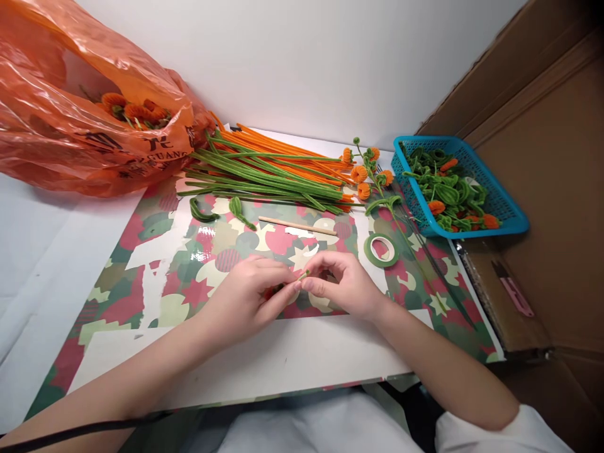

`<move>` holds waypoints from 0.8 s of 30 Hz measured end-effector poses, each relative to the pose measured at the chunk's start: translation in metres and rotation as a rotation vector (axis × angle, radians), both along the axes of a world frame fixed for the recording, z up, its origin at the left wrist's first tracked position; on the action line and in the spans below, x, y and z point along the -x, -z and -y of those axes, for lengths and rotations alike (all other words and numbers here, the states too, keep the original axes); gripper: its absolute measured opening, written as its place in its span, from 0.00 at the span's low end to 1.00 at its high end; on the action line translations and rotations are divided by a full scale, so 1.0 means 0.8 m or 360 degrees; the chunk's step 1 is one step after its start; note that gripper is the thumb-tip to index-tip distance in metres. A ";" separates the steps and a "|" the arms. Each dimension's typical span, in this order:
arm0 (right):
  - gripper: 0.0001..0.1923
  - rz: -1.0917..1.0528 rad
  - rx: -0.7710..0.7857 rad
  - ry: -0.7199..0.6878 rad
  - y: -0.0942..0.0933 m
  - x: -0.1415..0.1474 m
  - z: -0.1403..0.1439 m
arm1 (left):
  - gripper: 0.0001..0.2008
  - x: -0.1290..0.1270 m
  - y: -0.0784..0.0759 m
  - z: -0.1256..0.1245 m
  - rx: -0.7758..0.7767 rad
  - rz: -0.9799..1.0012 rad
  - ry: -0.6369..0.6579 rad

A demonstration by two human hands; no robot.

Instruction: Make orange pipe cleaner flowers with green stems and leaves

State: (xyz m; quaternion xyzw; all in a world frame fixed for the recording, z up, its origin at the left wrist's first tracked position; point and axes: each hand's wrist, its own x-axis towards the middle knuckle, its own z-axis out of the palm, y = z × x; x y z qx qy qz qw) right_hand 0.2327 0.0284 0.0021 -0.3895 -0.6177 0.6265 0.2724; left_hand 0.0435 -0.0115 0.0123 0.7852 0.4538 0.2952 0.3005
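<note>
Left hand [250, 296]: closed on a short green stem piece [302, 275], pinched at the fingertips.
Right hand [346, 283]: pinched on the same piece.
Stem piece: held just above the patterned worktop [155, 264].
Nearby: tape roll [381, 250], wooden stick [297, 226].

A home craft table; pipe cleaners [268, 167], floral tape roll [381, 250], basket [507, 207] of handmade flowers.

White sleeve [509, 431], bare forearms
</note>
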 end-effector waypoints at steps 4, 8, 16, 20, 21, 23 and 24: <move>0.18 0.0064 -0.0010 0.0000 -0.006 0.001 0.002 | 0.13 0.002 0.008 -0.002 -0.0366 -0.0208 -0.0050; 0.18 0.0009 0.0123 0.0001 -0.009 0.000 0.004 | 0.12 0.005 0.011 -0.002 -0.0670 -0.0460 -0.0174; 0.11 0.0091 -0.0051 0.0083 -0.014 0.000 0.008 | 0.10 0.001 0.003 0.000 -0.0922 -0.0607 -0.0254; 0.12 0.0174 -0.0003 0.0103 -0.013 0.007 0.012 | 0.11 0.000 0.007 -0.001 -0.0931 -0.0635 -0.0236; 0.12 0.0149 0.0034 0.0102 -0.013 0.008 0.012 | 0.11 0.000 0.008 -0.001 -0.0923 -0.0638 -0.0235; 0.12 0.0104 0.0076 0.0096 -0.012 0.008 0.012 | 0.12 0.000 0.009 -0.001 -0.0914 -0.0642 -0.0242; 0.12 0.0092 0.0074 0.0103 -0.012 0.007 0.012 | 0.12 0.001 0.010 0.000 -0.0914 -0.0646 -0.0246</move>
